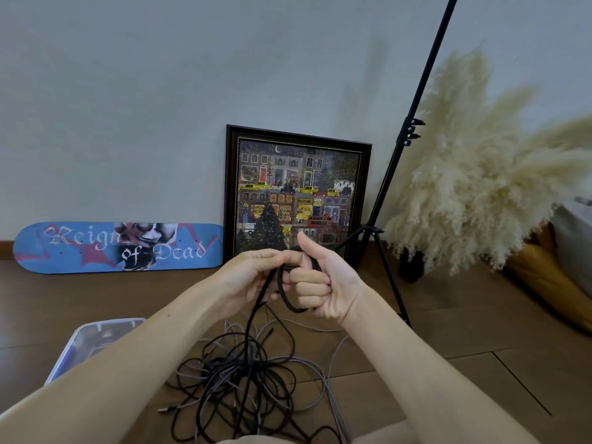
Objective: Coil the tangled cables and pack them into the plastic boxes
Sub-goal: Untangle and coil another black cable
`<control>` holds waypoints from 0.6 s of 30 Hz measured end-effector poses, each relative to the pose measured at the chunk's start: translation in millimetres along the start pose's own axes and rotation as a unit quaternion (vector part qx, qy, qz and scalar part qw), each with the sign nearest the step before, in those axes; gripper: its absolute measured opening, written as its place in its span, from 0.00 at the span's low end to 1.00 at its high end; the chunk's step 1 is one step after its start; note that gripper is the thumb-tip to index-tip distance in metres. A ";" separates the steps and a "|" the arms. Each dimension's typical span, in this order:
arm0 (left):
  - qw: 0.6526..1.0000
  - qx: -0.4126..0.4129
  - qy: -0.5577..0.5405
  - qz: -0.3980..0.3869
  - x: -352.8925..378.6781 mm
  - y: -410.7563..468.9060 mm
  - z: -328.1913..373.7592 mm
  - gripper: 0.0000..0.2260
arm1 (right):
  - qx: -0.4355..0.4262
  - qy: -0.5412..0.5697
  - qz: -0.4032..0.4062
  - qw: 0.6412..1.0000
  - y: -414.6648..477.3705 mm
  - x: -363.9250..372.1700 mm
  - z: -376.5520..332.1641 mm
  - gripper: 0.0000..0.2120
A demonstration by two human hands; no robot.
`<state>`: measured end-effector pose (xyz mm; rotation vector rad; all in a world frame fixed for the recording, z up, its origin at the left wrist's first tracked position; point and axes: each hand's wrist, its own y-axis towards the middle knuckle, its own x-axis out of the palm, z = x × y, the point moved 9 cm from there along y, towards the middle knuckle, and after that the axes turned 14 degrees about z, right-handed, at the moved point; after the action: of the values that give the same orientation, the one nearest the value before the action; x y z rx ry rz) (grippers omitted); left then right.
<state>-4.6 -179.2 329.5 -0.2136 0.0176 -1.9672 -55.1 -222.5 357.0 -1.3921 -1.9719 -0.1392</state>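
A heap of tangled black and grey cables point(250, 376) lies on the wooden floor in front of me. One black cable point(256, 302) rises from the heap up to my hands. My right hand point(323, 280) grips a small loop of that cable in a fist, thumb pointing up. My left hand point(253, 277) pinches the same cable just left of the loop. A clear plastic box point(86, 344) stands at the lower left, partly hidden behind my left forearm.
A blue skateboard deck point(118, 246) and a framed picture point(296, 193) lean against the wall. A black tripod stand point(387, 219) stands to the right, beside pale pampas grass point(480, 174) and yellow and grey cushions point(551, 274).
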 end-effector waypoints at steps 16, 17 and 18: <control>0.960 -0.006 0.273 -0.066 11.1 -8.8 -40.1 0.07 | -0.214 0.175 0.151 0.949 -4.5 -28.6 -47.8 0.21; 0.955 0.003 0.290 -0.063 11.1 -10.0 -38.9 0.06 | -0.221 0.174 0.156 0.947 -3.2 -30.2 -48.7 0.21; 0.951 0.007 0.303 -0.055 10.2 -10.7 -37.5 0.07 | -0.233 0.169 0.165 0.943 -2.5 -32.5 -50.4 0.20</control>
<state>-24.2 -187.5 295.3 0.4141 0.3980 -2.0728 -27.4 -272.4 375.7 -1.8358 -1.4474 -0.6775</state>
